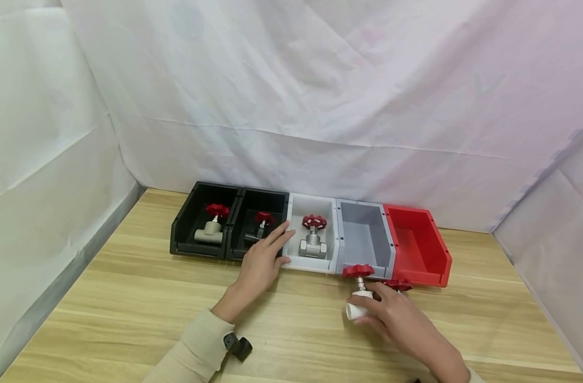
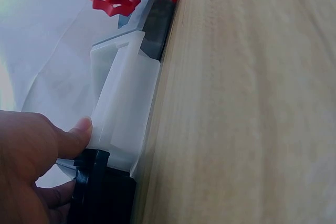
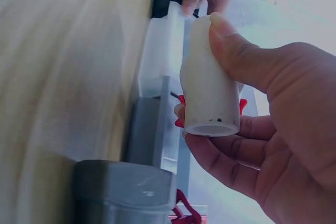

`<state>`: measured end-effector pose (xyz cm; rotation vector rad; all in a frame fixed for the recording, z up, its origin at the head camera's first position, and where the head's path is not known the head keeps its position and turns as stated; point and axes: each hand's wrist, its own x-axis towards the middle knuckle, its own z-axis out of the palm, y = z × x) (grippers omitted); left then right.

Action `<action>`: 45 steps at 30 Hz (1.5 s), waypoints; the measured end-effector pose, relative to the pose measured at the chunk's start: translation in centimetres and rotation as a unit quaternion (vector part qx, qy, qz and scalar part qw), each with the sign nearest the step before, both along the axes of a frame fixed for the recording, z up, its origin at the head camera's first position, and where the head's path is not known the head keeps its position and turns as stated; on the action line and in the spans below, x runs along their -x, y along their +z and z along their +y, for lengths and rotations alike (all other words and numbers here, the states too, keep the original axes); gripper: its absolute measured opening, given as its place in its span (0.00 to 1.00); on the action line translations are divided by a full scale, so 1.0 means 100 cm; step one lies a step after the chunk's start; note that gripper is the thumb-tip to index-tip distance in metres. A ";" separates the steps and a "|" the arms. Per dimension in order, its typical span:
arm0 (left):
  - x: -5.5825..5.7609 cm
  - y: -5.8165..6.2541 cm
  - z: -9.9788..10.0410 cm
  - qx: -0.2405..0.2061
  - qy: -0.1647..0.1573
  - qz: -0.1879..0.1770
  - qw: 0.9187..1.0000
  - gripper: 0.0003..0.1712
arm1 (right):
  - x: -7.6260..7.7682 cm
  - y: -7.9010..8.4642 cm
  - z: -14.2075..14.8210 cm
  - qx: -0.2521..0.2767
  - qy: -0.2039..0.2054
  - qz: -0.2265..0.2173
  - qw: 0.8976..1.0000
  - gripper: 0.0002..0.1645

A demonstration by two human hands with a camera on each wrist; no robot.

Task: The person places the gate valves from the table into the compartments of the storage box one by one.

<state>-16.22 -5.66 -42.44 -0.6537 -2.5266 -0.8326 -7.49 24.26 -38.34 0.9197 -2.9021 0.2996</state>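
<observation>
My right hand (image 1: 401, 322) grips the white pipe body of a valve (image 1: 360, 306) with a red handwheel, thumb on one side and fingers on the other. It is held just in front of the grey bin (image 1: 358, 234). My left hand (image 1: 260, 263) rests at the wall between the white bin (image 1: 333, 242) and a black bin (image 1: 272, 197), fingers extended and thumb on the white bin's front edge. A metal valve (image 1: 313, 246) with a red handwheel stands in the white bin. Behind my right hand, a grey valve (image 3: 123, 187) with a dark red handwheel is partly hidden.
The left black bin (image 1: 186, 246) holds a beige valve (image 1: 209, 232) with a red handwheel. A dark valve (image 1: 260, 232) is in the neighbouring black bin. A red bin (image 1: 418, 244) ends the row at right. White cloth (image 1: 320, 106) hangs behind the wooden table (image 1: 143, 298).
</observation>
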 end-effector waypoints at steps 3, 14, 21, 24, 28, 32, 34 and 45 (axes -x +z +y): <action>-0.001 0.000 0.000 -0.001 0.000 0.000 1.000 0.37 | 0.004 0.004 -0.001 0.003 -0.001 0.014 1.000 0.27; 0.000 0.000 0.000 0.005 0.004 -0.001 1.000 0.37 | 0.021 0.007 -0.007 0.021 -0.014 0.035 0.999 0.27; 0.001 0.000 0.000 0.006 0.004 -0.002 1.000 0.38 | 0.035 0.011 -0.007 0.036 -0.004 0.060 0.998 0.29; 0.001 -0.001 0.000 0.007 0.005 0.000 1.000 0.38 | 0.040 0.013 -0.006 0.036 -0.007 0.061 0.998 0.29; 0.001 0.000 0.000 0.005 0.003 0.002 1.000 0.37 | 0.045 0.014 -0.006 0.032 -0.019 0.058 0.998 0.30; 0.000 0.000 -0.001 0.004 0.005 0.001 1.000 0.37 | 0.050 0.014 -0.007 0.030 -0.033 0.049 0.998 0.30; 0.000 0.000 -0.001 0.005 0.008 0.001 1.000 0.37 | 0.053 0.015 -0.007 0.028 -0.037 0.047 0.998 0.30; 0.001 0.000 -0.001 0.001 0.004 -0.004 1.000 0.37 | 0.069 0.014 -0.006 0.031 -0.060 0.030 0.997 0.29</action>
